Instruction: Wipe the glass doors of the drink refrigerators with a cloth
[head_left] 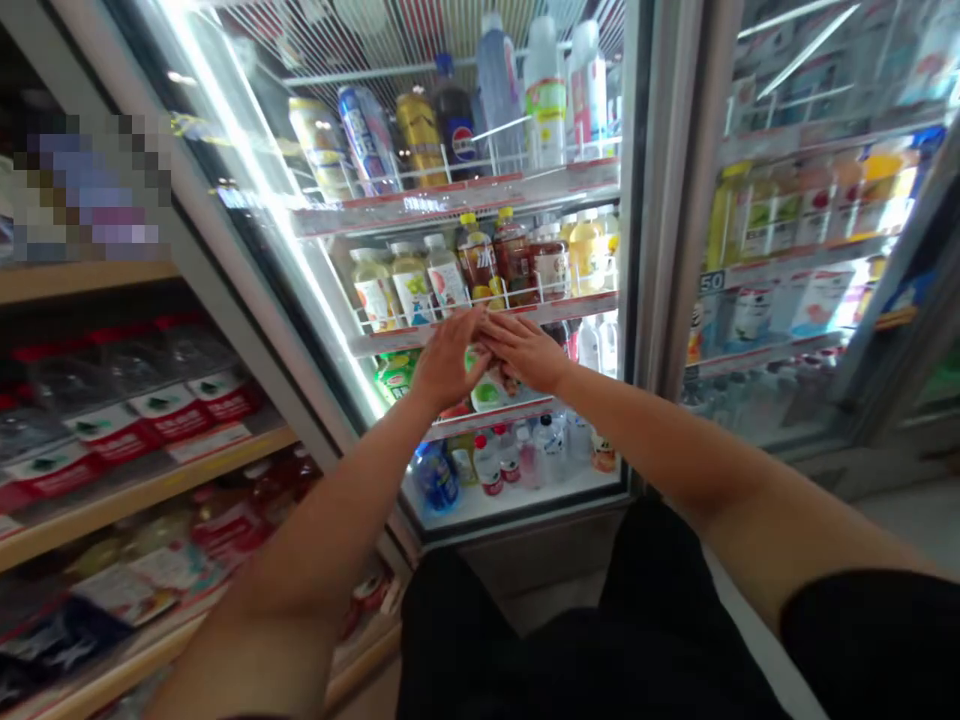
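Observation:
My left hand (448,358) and my right hand (528,352) meet in front of a lit drinks fridge. Their fingertips overlap, right fingers lying across the left ones, with the fingers stretched out. No object shows in either hand, though the spot where they cross is partly hidden. Behind them, a middle shelf carries juice bottles (411,288) with white caps and tea bottles (478,258) with yellow caps. Green packages (396,376) stand on the shelf below, partly covered by my hands. Small bottles with red caps (487,468) are on the fridge floor.
Cans (362,135) and a dark cola bottle (454,112) stand on the upper shelf. To the left, wooden shelves (150,487) hold large red-capped bottles (135,400). Past the metal frame (670,200) on the right is another fridge with juice bottles (772,210).

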